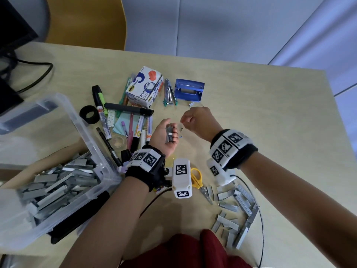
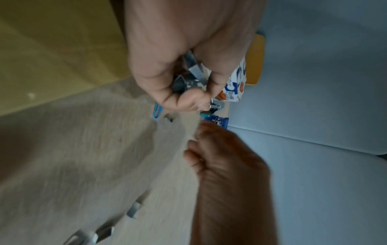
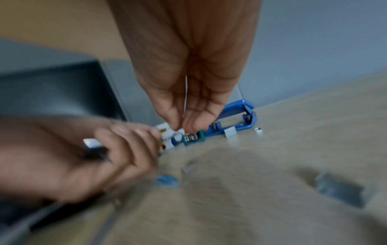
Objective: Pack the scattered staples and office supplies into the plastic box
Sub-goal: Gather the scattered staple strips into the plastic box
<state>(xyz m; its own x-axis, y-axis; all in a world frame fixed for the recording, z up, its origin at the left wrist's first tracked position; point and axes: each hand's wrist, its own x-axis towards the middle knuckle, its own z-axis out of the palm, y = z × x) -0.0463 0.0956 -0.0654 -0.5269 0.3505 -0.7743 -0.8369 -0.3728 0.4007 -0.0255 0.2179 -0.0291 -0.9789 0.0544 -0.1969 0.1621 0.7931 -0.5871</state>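
Both bare forearms reach forward over the pale wooden table [image 1: 251, 97], each wrist wrapped in a black band carrying white blocks printed with black square markers. The left hand [image 1: 166, 135] is turned palm up, its fingers [image 1: 173, 132] curled round a small bundle of grey metal staple strips [image 1: 170, 133]. The right hand [image 1: 199, 120] hovers just beside it, back upward, fingertips [image 3: 178, 124] and thumb pressed together, pinching a thin silvery sliver.

Shiny metal staples [image 1: 234, 207]; clear plastic box [image 1: 90, 136].
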